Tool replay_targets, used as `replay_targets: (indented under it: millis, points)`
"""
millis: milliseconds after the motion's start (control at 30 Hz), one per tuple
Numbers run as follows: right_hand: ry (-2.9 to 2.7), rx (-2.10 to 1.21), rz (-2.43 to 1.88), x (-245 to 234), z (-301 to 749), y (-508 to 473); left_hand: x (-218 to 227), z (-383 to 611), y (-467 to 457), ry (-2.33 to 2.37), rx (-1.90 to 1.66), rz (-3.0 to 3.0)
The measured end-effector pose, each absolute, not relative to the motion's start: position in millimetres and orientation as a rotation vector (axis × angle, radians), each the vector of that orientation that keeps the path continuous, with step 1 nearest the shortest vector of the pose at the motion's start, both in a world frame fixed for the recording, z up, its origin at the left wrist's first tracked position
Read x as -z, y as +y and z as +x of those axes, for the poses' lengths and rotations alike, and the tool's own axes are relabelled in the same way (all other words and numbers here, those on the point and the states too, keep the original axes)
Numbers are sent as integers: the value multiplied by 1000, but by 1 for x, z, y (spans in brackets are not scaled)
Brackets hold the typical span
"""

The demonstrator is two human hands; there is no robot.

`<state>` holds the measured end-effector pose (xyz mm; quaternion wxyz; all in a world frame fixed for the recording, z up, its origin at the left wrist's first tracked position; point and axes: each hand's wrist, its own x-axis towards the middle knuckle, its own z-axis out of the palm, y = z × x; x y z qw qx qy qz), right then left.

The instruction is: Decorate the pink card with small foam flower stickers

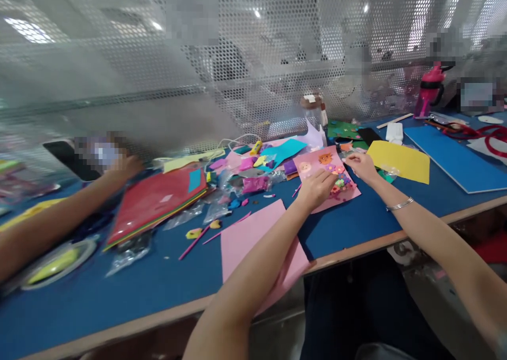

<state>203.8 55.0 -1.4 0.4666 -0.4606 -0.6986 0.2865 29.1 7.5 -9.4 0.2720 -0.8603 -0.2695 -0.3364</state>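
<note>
A pink card [322,162] lies on the blue table, bearing an orange cat face, a pale round face and a cluster of colourful clay-like flowers [341,184]. My left hand [318,190] rests on its lower left part, fingers stretched towards the flowers and seemingly holding nothing. At the card's right edge, my right hand [361,167] has thumb and fingers pinched together; whatever is between them is too small to make out. That wrist wears a silver bangle [400,205]. Beneath my left forearm, a plain pink sheet [253,230] hangs partly over the table edge.
A co-worker's arm [63,206] reaches in from the left beside a phone. Red folders [158,201], purple sticks [194,242] and bagged clay [254,184] lie leftward. Rightward are a yellow sheet [400,160], a blue board [459,156] and a pink bottle [428,93]. Perforated metal panel [245,74] stands behind.
</note>
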Motion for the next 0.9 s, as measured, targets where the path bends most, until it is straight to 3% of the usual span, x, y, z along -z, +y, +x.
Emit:
replay_targets:
  millis: [300,900]
  points:
    - [-1856,-691,-1024,-8,190,33,10,23,9,-863,1011,-2222]
    - [-1954,-981,-915,-16,189,22,3,27,2,-794,931,-2196]
